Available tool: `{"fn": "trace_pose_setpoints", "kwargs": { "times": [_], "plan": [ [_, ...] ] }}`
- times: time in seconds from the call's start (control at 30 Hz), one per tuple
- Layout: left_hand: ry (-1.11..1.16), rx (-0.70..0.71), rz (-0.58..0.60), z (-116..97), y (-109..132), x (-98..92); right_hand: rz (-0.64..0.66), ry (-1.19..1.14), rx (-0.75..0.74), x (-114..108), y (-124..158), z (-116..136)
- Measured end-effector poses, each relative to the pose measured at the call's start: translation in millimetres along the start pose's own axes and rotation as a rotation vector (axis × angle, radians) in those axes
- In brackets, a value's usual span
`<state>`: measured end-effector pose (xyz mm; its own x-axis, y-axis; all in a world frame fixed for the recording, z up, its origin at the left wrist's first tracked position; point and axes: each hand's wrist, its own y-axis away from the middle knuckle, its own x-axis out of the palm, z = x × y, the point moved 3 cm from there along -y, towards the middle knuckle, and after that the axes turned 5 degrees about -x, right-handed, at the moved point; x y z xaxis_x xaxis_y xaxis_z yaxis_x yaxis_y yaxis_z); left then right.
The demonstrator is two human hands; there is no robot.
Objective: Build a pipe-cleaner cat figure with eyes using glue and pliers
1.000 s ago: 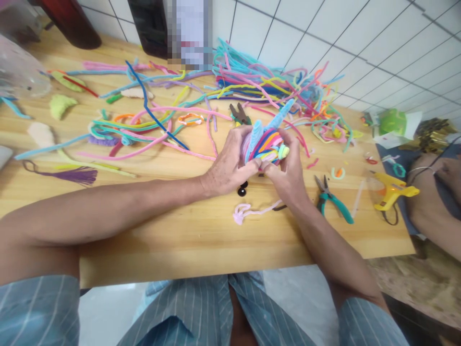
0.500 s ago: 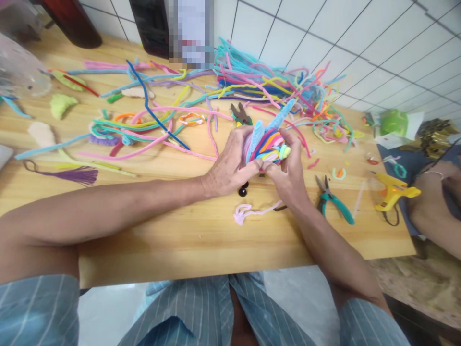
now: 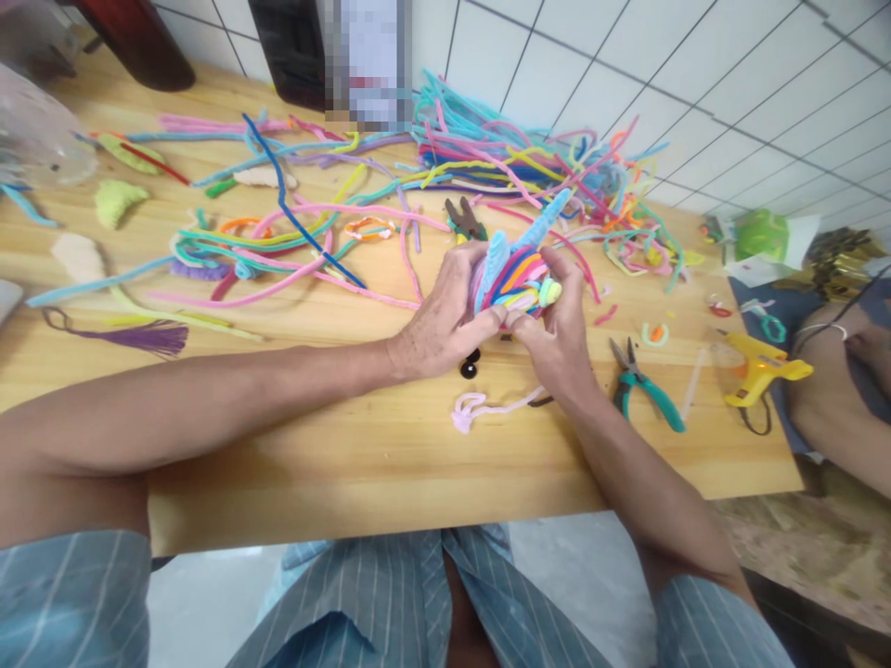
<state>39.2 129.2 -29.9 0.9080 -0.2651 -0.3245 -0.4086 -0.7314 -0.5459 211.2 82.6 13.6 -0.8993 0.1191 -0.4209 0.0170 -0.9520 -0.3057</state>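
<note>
Both hands hold a pipe-cleaner figure (image 3: 522,281) above the wooden table, a rounded body of pink, orange, blue and yellow strands with light-blue points sticking up. My left hand (image 3: 459,311) is closed round its left side, and my right hand (image 3: 561,325) grips its right side beside a pale green knob. The two thumbs almost meet at the lower edge; the underside is hidden. Just below lie shiny black beads (image 3: 469,368) and a pale pink pipe-cleaner piece (image 3: 468,410). Dark-jawed cutters (image 3: 466,220) lie behind the figure.
A large heap of pipe cleaners (image 3: 480,153) lies along the tiled wall, with more strands (image 3: 278,246) to the left. Teal pliers (image 3: 647,390) and a yellow glue gun (image 3: 762,368) are on the right. Another person's arm (image 3: 835,399) rests past the table's right end. A purple tassel (image 3: 139,336) lies left.
The figure is turned very slightly in my hands; both hands keep their hold in nearly the same place. The other person's hand at the right has shifted a little.
</note>
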Motion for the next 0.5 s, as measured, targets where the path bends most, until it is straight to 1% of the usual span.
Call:
{"fn": "trace_pose_setpoints", "kwargs": {
  "times": [0.27,0.5],
  "plan": [
    [0.017,-0.04,-0.001,-1.6,-0.3,0.5,0.021,-0.006,0.001,-1.9,-0.8,-13.1],
    [-0.012,-0.032,-0.002,-3.3,0.0,-0.7,0.015,-0.08,0.071,0.8,-0.8,-5.1]
  ]
}}
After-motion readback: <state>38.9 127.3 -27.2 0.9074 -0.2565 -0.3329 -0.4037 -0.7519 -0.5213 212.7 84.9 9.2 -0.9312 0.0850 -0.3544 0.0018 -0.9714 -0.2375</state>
